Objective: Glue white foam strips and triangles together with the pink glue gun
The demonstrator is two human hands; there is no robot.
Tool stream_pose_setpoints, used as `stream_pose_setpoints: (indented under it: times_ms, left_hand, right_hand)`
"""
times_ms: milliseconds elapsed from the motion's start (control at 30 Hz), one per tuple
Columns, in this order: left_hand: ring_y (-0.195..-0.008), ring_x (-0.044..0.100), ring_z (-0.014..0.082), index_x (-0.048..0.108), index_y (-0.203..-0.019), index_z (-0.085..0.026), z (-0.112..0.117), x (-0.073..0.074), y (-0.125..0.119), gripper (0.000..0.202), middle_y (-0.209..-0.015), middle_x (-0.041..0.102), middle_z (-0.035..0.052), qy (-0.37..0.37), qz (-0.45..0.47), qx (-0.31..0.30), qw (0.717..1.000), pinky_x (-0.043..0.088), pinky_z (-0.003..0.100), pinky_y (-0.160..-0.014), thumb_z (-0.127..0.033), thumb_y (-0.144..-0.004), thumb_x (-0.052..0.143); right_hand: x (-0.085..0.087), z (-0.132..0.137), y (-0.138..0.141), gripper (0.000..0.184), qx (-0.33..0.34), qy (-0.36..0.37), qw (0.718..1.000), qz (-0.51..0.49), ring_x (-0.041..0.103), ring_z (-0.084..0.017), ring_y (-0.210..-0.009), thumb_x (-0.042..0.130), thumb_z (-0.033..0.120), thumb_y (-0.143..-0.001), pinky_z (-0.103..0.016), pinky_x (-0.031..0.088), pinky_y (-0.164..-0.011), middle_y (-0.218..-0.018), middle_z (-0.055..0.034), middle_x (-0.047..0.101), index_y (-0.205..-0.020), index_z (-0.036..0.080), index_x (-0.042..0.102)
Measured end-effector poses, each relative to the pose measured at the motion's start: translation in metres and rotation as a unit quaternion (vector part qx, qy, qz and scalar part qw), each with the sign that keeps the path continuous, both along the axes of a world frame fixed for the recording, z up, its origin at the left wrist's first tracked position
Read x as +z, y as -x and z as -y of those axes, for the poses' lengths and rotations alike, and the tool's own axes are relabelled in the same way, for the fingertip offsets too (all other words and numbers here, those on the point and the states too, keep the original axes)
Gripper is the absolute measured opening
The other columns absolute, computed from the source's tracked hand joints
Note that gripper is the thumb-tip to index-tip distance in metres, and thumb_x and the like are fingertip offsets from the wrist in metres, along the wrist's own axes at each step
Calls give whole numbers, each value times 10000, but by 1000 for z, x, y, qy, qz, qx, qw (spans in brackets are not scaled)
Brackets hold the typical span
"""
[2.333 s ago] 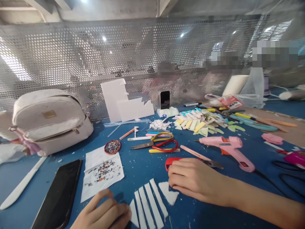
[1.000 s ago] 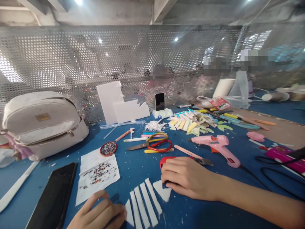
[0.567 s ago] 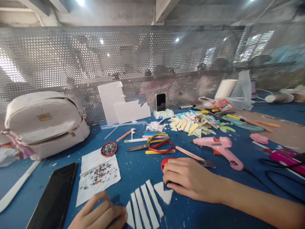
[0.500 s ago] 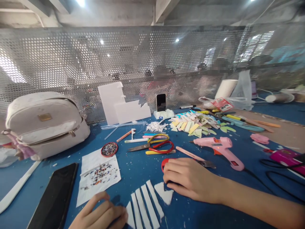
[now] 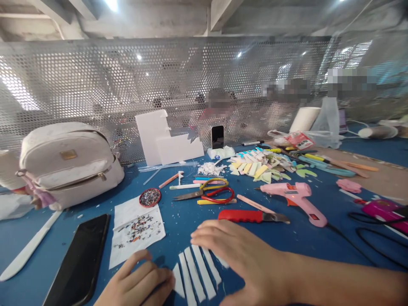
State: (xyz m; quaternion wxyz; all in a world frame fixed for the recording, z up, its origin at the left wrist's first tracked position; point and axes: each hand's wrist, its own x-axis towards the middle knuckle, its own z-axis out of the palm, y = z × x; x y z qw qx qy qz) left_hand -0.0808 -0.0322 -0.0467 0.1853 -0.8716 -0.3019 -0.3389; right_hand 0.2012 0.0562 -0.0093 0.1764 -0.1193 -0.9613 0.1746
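Several white strips (image 5: pixel 198 268) lie side by side on the blue table, curved and cut narrow, some looking like foam or thick paper. Low at the left, my left hand (image 5: pixel 140 280) rests with its fingers loosely bent and the index finger apart; its fingertips are at the leftmost white piece. My right hand (image 5: pixel 245 259) is spread over the strips' right side, fingers stretched out and thumb apart, partly covering another white piece. Just beyond it lies a red-handled cutting tool (image 5: pixel 240 216) with a metal tip, which it does not touch. Neither hand visibly holds anything.
Scissors (image 5: pixel 204 193) lie beyond the strips, with a pink glue gun (image 5: pixel 296 197) to their right. A phone (image 5: pixel 78 259), a paper sheet with bits (image 5: pixel 140 229), a small round dish (image 5: pixel 149 197) and a backpack (image 5: pixel 70 165) stand left. A paper-scrap pile (image 5: pixel 258 165) lies behind.
My right hand has let go of the red-handled cutting tool and moved nearer and left, opening over the white strips. My left hand has barely moved. The view has shifted slightly left.
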Motion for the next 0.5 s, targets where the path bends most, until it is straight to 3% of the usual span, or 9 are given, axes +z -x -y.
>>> stream_pose_setpoints:
  times_ms: [100, 233, 500]
  left_hand:
    - [-764, 646, 75, 711, -930, -199, -2, -2, 1, 415, -873, 722, -31, -13, -4, 5, 1000, 295, 292, -1165, -134, -1049, 319]
    - [-736, 635, 72, 704, -899, -193, -3, -3, 0, 384, -840, 714, -38, -27, 12, 2, 1000, 326, 282, -1143, -116, -1037, 354]
    - [-694, 617, 53, 699, -850, -207, -9, -2, -5, 390, -795, 709, -67, -32, 32, 4, 999, 270, 253, -1170, -114, -1038, 370]
  right_hand:
    - [-8, 4, 13, 784, 24, 16, 999, 24, 374, -297, -1385, 650, 506, -868, -462, 267, -1163, -1466, -160, 499, -1490, 142, 340]
    - [-16, 2, 24, 753, 23, 43, 998, 38, 388, -311, -1365, 665, 460, -843, -486, 261, -1153, -1424, -162, 529, -1461, 139, 381]
    - [-10, 0, 24, 654, 20, 70, 996, 50, 440, -317, -1312, 615, 442, -868, -502, 261, -1135, -1361, -175, 557, -1418, 126, 454]
